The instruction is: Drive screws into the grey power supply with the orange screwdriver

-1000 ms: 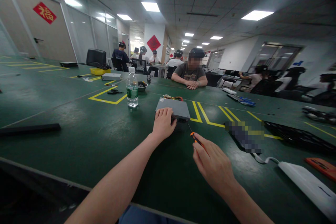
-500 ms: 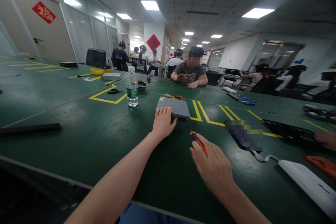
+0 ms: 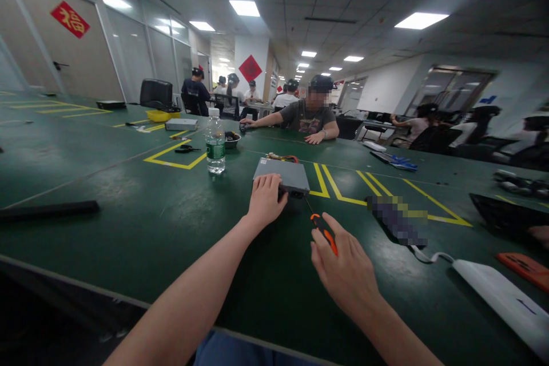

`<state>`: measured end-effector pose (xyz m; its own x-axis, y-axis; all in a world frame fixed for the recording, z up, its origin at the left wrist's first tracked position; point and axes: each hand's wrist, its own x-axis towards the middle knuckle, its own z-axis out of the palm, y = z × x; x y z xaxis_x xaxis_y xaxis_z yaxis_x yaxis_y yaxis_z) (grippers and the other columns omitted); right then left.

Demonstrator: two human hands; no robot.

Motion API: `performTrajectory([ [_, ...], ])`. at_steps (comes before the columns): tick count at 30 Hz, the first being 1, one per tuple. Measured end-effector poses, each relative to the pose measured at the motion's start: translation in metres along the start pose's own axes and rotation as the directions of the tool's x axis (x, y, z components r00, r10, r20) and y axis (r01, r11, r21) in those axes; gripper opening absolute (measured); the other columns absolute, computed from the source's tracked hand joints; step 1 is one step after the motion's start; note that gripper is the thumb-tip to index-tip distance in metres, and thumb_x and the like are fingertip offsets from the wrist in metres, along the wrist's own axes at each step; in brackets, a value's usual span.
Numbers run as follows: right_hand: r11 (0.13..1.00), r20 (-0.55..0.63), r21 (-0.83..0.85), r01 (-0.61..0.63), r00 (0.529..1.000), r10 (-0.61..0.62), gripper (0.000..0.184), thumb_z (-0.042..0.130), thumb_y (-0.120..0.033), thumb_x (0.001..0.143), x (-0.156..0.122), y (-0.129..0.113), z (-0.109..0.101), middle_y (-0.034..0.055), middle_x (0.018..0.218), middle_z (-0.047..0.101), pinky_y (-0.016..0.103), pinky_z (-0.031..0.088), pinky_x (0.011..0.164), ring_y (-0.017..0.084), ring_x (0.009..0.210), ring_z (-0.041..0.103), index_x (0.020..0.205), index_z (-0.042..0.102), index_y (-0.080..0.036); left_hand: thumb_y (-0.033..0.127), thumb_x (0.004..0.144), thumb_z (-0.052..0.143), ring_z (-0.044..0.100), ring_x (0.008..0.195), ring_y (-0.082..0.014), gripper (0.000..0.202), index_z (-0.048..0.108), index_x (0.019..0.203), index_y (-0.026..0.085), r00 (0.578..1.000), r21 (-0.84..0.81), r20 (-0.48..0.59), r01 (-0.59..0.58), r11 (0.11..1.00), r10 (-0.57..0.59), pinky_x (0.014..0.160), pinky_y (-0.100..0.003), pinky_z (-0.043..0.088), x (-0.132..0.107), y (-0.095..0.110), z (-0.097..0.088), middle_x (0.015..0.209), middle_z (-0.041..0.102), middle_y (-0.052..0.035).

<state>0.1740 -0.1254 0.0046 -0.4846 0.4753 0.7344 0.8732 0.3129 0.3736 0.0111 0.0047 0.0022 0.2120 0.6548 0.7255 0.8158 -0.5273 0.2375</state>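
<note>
A grey metal computer power supply (image 3: pixel 286 174) lies on the green table, its coloured wires (image 3: pixel 281 158) coming out at the far side. My left hand (image 3: pixel 266 197) grips its near left part, fingers over the top and thumb at the near face. In my right hand (image 3: pixel 345 260) is a screwdriver (image 3: pixel 325 233) with an orange and black handle. Its thin shaft points up and left toward the near right corner of the power supply. Whether the tip touches a screw is too small to tell.
A water bottle (image 3: pixel 215 142) stands left of the power supply, a bowl (image 3: pixel 232 139) behind it. To the right lie a blurred phone-like item (image 3: pixel 397 220), a white power bank-like block (image 3: pixel 500 297) and an orange phone (image 3: pixel 525 269). A co-worker (image 3: pixel 311 111) sits opposite.
The screwdriver's handle has turned slightly in my right hand. The co-worker opposite has stretched an arm toward a small dark object. At the right, another person's black panel has shifted right.
</note>
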Motion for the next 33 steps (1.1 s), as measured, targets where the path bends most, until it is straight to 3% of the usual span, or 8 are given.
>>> performTrajectory([
  [5, 0.989, -0.023, 0.023, 0.144, 0.989, -0.143, 0.027, 0.039, -0.004, 0.082, 0.001, -0.005, 0.002, 0.0182, 0.112, 0.054, 0.033, 0.048, 0.078, 0.024, 0.104, 0.054, 0.102, 0.053, -0.016, 0.026, 0.077, 0.052, 0.046, 0.109, -0.0224, 0.025, 0.047, 0.101, 0.02, 1.0, -0.007, -0.014, -0.005, 1.0, 0.005, 0.096, -0.038, 0.03, 0.0, 0.0, 0.001, 0.112, 0.054, -0.0073],
  [12, 1.0, -0.065, -0.02, 0.008, 0.998, -0.009, 0.008, 0.054, -0.021, 0.082, 0.0, 0.006, 0.0, 0.0106, 0.1, 0.061, 0.028, 0.048, 0.07, 0.016, 0.078, 0.061, 0.09, 0.057, -0.019, 0.025, 0.076, 0.053, 0.046, 0.108, -0.0225, 0.026, 0.047, 0.101, 0.02, 1.0, -0.006, -0.016, 0.002, 1.0, -0.003, 0.096, -0.038, 0.03, 0.0, 0.001, 0.001, 0.112, 0.054, -0.0067],
  [16, 0.998, 0.025, 0.044, 0.036, 0.999, -0.037, 0.019, 0.042, -0.013, 0.084, 0.001, -0.001, 0.0, 0.0179, 0.116, 0.051, 0.035, 0.048, 0.078, 0.023, 0.1, 0.056, 0.097, 0.055, -0.016, 0.025, 0.076, 0.053, 0.046, 0.108, -0.0226, 0.025, 0.047, 0.1, 0.02, 1.0, -0.001, -0.019, -0.006, 1.0, 0.006, 0.095, -0.038, 0.03, 0.0, 0.001, 0.0, 0.111, 0.054, -0.0073],
  [19, 0.992, 0.012, 0.069, 0.109, 0.994, -0.11, 0.027, 0.037, -0.005, 0.083, 0.001, -0.004, 0.003, 0.0189, 0.118, 0.05, 0.032, 0.048, 0.079, 0.024, 0.108, 0.052, 0.103, 0.052, -0.015, 0.026, 0.076, 0.053, 0.047, 0.107, -0.0227, 0.024, 0.048, 0.099, 0.02, 1.0, 0.017, -0.012, -0.003, 1.0, 0.003, 0.095, -0.039, 0.031, 0.0, 0.002, -0.001, 0.112, 0.054, -0.0069],
  [22, 0.997, -0.025, 0.006, 0.072, 0.997, -0.072, 0.023, 0.042, -0.009, 0.085, 0.0, 0.001, 0.006, 0.0155, 0.112, 0.056, 0.024, 0.049, 0.07, 0.018, 0.091, 0.061, 0.104, 0.052, -0.015, 0.026, 0.076, 0.053, 0.047, 0.107, -0.0227, 0.025, 0.047, 0.1, 0.02, 1.0, 0.025, -0.011, -0.008, 1.0, 0.008, 0.095, -0.038, 0.031, 0.0, 0.001, 0.0, 0.113, 0.054, -0.0066],
  [25, 1.0, -0.042, -0.015, -0.007, 0.999, 0.007, 0.016, 0.048, -0.017, 0.085, -0.002, 0.005, 0.006, 0.0133, 0.107, 0.059, 0.025, 0.049, 0.066, 0.015, 0.077, 0.062, 0.099, 0.053, -0.016, 0.025, 0.076, 0.052, 0.047, 0.108, -0.0229, 0.024, 0.047, 0.1, 0.02, 1.0, 0.027, -0.014, -0.01, 1.0, 0.01, 0.095, -0.039, 0.031, 0.0, 0.001, 0.0, 0.113, 0.054, -0.0068],
  [29, 0.998, 0.021, 0.049, 0.036, 0.999, -0.037, 0.023, 0.043, -0.008, 0.082, -0.003, 0.002, 0.005, 0.0211, 0.126, 0.043, 0.037, 0.048, 0.08, 0.027, 0.111, 0.05, 0.103, 0.051, -0.015, 0.026, 0.077, 0.052, 0.047, 0.108, -0.0228, 0.023, 0.047, 0.099, 0.02, 1.0, 0.024, -0.017, -0.007, 1.0, 0.007, 0.095, -0.039, 0.031, 0.0, 0.001, 0.0, 0.113, 0.054, -0.0069],
  [33, 0.983, 0.012, 0.085, 0.165, 0.986, -0.166, 0.033, 0.037, -0.001, 0.082, -0.001, 0.001, 0.006, 0.0193, 0.122, 0.047, 0.027, 0.049, 0.076, 0.024, 0.115, 0.048, 0.109, 0.049, -0.017, 0.026, 0.077, 0.051, 0.046, 0.109, -0.0228, 0.023, 0.047, 0.099, 0.02, 1.0, 0.02, -0.007, -0.004, 1.0, 0.004, 0.095, -0.039, 0.031, 0.0, 0.001, 0.0, 0.113, 0.054, -0.0069],
])
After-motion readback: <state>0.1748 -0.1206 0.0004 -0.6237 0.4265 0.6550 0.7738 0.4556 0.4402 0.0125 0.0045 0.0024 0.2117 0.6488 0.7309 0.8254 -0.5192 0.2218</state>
